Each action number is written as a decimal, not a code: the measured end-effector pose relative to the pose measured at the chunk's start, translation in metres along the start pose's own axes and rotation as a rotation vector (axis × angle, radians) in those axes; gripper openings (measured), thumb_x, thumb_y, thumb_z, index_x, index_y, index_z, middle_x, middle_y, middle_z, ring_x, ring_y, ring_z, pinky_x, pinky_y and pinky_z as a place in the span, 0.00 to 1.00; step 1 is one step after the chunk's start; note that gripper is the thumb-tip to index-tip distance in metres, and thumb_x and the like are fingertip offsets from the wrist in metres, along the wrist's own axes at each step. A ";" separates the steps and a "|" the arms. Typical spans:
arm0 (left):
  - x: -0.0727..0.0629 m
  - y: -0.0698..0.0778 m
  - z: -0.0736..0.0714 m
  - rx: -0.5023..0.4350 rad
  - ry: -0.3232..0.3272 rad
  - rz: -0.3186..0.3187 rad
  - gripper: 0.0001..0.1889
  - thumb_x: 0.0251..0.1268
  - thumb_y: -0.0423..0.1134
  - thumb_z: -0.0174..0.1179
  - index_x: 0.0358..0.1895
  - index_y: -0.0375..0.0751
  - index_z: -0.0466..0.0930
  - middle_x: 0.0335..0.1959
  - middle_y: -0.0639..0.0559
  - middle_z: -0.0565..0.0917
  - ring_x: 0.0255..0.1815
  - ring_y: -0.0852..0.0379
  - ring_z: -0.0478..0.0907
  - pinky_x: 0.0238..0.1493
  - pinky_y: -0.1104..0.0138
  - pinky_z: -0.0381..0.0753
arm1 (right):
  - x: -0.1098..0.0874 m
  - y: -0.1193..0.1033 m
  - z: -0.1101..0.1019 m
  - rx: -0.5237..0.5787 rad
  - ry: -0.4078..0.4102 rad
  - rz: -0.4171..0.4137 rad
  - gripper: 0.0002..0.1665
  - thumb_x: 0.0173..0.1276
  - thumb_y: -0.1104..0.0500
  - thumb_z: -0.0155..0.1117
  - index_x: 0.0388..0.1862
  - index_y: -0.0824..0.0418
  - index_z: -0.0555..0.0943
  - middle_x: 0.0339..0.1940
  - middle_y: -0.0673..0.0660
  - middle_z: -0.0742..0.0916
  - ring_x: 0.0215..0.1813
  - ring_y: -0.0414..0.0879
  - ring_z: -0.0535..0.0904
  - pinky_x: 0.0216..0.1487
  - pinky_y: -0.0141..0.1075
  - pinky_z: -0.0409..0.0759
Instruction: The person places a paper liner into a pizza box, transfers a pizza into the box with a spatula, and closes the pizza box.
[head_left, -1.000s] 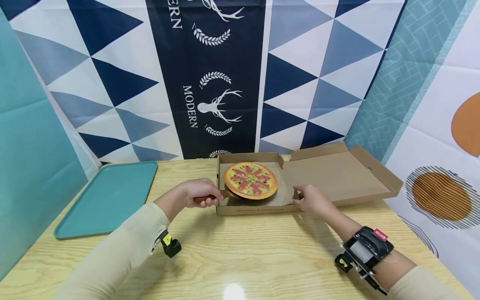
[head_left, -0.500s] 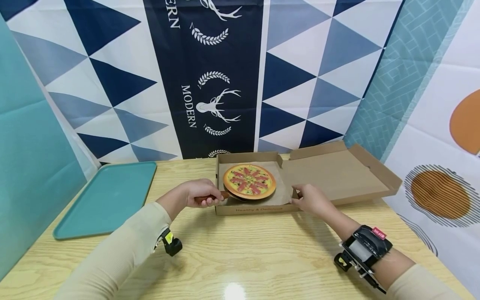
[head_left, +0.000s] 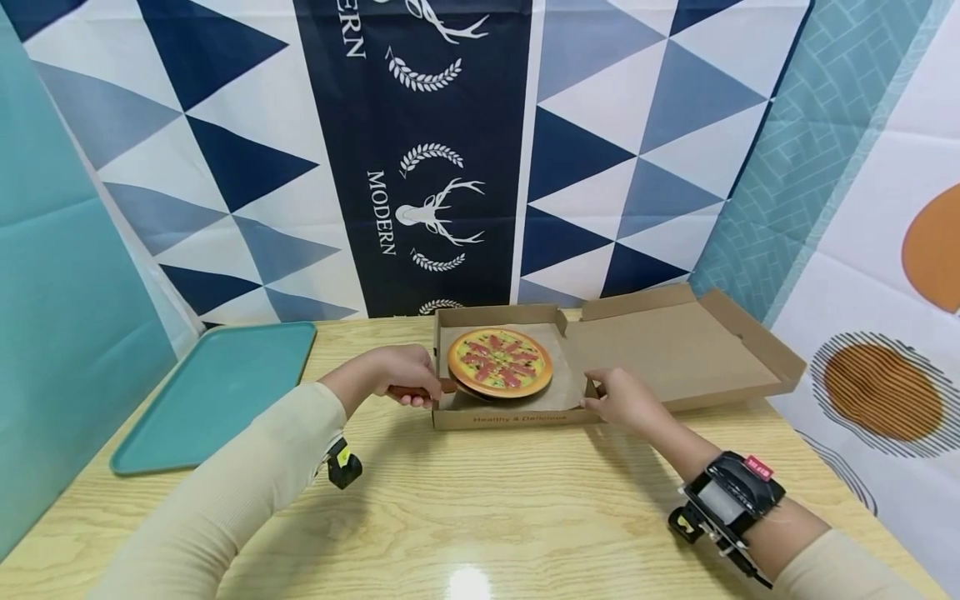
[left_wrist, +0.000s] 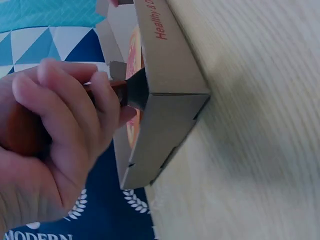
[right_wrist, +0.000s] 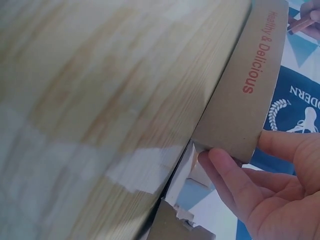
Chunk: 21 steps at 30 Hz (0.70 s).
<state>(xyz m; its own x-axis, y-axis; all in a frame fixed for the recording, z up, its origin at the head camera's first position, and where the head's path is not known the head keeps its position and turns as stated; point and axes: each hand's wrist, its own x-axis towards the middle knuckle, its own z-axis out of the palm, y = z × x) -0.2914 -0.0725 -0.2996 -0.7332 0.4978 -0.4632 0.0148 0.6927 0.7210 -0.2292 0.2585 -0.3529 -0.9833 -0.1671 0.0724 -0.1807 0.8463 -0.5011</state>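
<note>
In the head view a round pizza point(head_left: 500, 362) with red strips on yellow topping lies in the cardboard pizza box point(head_left: 517, 420). My left hand point(head_left: 405, 375), at the box's left front corner, grips the wooden handle of a pizza server point(left_wrist: 137, 89). Its dark metal neck passes over the box wall, and the blade is hidden under the pizza's near left edge. The pizza sits slightly tilted, dark underneath at the front. At the box's right front corner my right hand point(head_left: 626, 402) pinches the wall between thumb and fingers, seen closely in the right wrist view.
The box lid point(head_left: 675, 350) is folded open to the right, its flaps raised. A teal tray point(head_left: 217, 400) lies at the left of the wooden table point(head_left: 480, 500). Patterned cloth point(head_left: 435, 167) hangs behind and at both sides.
My left hand has turned over slightly, with its wrist a little higher and nearer the box. The pizza has shifted slightly to the left. My right hand keeps its place at the corner.
</note>
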 end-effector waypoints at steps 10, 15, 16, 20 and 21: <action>-0.008 0.014 0.000 0.514 0.190 0.036 0.04 0.56 0.31 0.67 0.26 0.37 0.83 0.14 0.52 0.75 0.14 0.61 0.67 0.16 0.72 0.67 | 0.001 0.002 0.000 -0.006 -0.001 0.002 0.31 0.66 0.64 0.66 0.62 0.82 0.69 0.40 0.68 0.85 0.37 0.51 0.82 0.29 0.37 0.79; -0.009 0.022 -0.005 0.699 0.256 0.057 0.05 0.57 0.34 0.64 0.25 0.40 0.84 0.18 0.52 0.81 0.17 0.60 0.71 0.21 0.70 0.69 | 0.001 0.002 0.001 0.006 -0.004 0.013 0.31 0.67 0.65 0.65 0.62 0.82 0.68 0.39 0.68 0.85 0.35 0.49 0.82 0.28 0.36 0.78; -0.009 0.023 -0.006 0.725 0.265 0.063 0.05 0.57 0.34 0.64 0.25 0.40 0.84 0.19 0.52 0.81 0.19 0.60 0.71 0.22 0.69 0.69 | 0.000 0.001 0.001 0.004 -0.004 0.013 0.31 0.67 0.65 0.65 0.62 0.82 0.69 0.39 0.68 0.85 0.35 0.48 0.81 0.28 0.36 0.78; -0.008 0.027 -0.009 0.785 0.277 0.084 0.04 0.55 0.35 0.65 0.25 0.41 0.84 0.19 0.55 0.76 0.21 0.58 0.67 0.24 0.68 0.66 | 0.000 0.001 0.001 0.000 -0.002 0.014 0.31 0.67 0.64 0.65 0.63 0.81 0.68 0.40 0.68 0.85 0.33 0.47 0.81 0.27 0.36 0.78; -0.009 0.028 -0.010 0.787 0.279 0.086 0.04 0.54 0.35 0.65 0.25 0.41 0.84 0.19 0.55 0.75 0.21 0.58 0.66 0.24 0.68 0.65 | 0.000 0.001 0.001 -0.002 -0.001 0.013 0.31 0.67 0.64 0.65 0.63 0.81 0.69 0.40 0.68 0.85 0.33 0.47 0.81 0.27 0.36 0.78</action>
<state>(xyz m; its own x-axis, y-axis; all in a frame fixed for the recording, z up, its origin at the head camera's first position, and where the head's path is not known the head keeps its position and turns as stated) -0.2916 -0.0629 -0.2705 -0.8474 0.4900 -0.2044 0.4727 0.8716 0.1297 -0.2294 0.2587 -0.3538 -0.9855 -0.1568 0.0649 -0.1681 0.8493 -0.5004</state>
